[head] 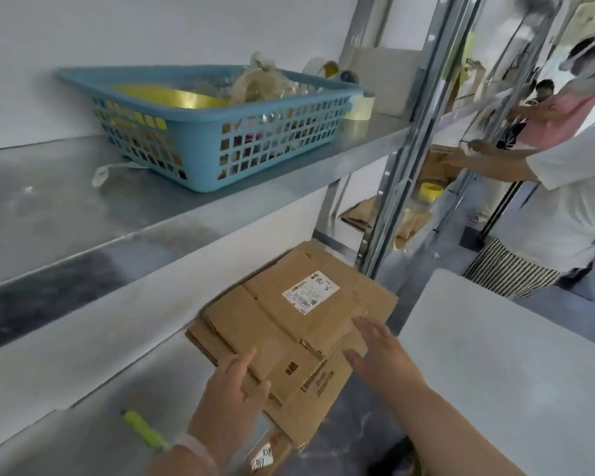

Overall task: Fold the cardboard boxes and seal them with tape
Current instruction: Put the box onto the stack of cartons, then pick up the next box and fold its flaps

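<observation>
My left hand [232, 389] and right hand [380, 352], both with fingers spread and holding nothing, reach for the flat brown cardboard boxes [289, 324] stacked on the near low shelf [83, 424], so I can lift one.

Matt cardboard in front of you, dull metal shelving around it.

Your flattened cardboard boxes [289, 324] are brown corrugated board, matt, creased and frayed at the edges, with a white paper label [310, 293] stuck on top. The shelf [66, 214] above them is grey sheet metal, scuffed and faintly shiny. On it, the blue basket [220, 132] is smooth moulded plastic lattice. The yellow-green marker [145, 431] beside your wrist looks like glossy plastic.
</observation>
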A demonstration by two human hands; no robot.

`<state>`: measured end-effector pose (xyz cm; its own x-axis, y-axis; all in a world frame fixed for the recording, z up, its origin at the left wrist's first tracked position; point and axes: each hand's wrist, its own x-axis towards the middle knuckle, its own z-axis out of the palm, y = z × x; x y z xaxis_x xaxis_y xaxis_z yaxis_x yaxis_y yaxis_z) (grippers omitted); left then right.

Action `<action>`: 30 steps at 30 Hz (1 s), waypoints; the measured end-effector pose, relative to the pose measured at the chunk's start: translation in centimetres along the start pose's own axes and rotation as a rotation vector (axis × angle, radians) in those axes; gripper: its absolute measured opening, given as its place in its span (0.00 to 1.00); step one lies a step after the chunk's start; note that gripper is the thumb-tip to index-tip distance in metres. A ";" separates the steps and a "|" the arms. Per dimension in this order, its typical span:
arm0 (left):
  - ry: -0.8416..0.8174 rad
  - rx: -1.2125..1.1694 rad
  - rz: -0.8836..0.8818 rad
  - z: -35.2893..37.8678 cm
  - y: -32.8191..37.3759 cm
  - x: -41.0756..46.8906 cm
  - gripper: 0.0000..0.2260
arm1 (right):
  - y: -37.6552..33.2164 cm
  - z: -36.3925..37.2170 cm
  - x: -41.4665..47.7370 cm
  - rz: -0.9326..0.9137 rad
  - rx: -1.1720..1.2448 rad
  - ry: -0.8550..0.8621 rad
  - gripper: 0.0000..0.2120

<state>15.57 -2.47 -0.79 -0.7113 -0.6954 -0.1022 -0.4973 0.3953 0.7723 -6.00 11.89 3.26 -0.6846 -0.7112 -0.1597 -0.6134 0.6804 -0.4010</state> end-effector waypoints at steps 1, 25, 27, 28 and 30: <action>0.016 -0.010 -0.050 0.6 0.3 1.0 0.26 | 0.7 -0.1 1.9 -0.021 -0.013 -0.029 0.30; 0.688 -0.671 -0.650 2.5 3.9 8.1 0.09 | 3.9 -1.5 22.0 0.014 0.493 -0.336 0.27; 0.740 -0.660 -0.578 1.2 4.1 6.1 0.08 | 3.1 -2.2 20.5 -0.004 0.622 -0.417 0.20; 0.772 -0.634 -0.543 0.6 3.9 4.9 0.08 | 2.4 -2.5 19.5 -0.027 0.684 -0.469 0.16; 0.862 -0.609 -0.464 -1.1 3.7 2.2 0.08 | 0.5 -2.9 17.3 -0.081 0.768 -0.545 0.11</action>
<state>12.70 -3.15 2.54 0.1701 -0.9698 -0.1749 -0.1328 -0.1984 0.9711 -19.28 0.42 2.90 -0.2534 -0.8680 -0.4270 -0.0907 0.4607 -0.8829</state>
